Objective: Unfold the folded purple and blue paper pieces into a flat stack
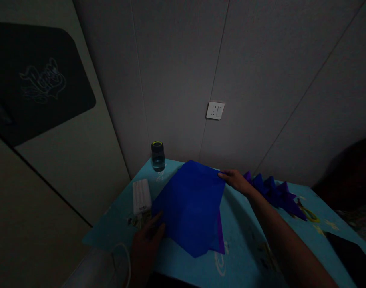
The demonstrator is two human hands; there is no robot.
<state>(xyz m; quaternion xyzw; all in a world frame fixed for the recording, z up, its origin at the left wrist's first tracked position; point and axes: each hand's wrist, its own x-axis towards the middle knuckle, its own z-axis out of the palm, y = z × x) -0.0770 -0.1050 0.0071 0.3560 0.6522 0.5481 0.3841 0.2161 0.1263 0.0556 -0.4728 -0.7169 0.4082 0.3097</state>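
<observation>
A pale wall (261,60) with a socket (215,110) stands behind a light-blue table (246,244), and a cabinet (51,168) closes in the left side. The room is dim, so fine detail is lost.

On the middle of the table lies the blue sheet (190,206), the largest loose thing. Its long axis runs from the far corner near the wall down toward the person, ending in a point at the near edge; a thin purple strip of a second sheet shows along its right border.

The right hand (236,180) reaches across to the sheet's far right corner, fingers stretched out and close together, tips touching the corner; whether they pinch it or only press on it cannot be told. The left hand (147,240) sits at the sheet's near left edge, fingers loosely curled with the tips at the paper's border; its grip is too dark to read. So the sheet lies between the hands, left of the right fingers and right of the left ones, both touching it.

Beyond the right forearm a row of folded purple pieces (274,192) rests, with scissors (309,214) just past them. A white power bank (141,196) lies beside the left hand, and a small jar (157,156) stands by the wall
</observation>
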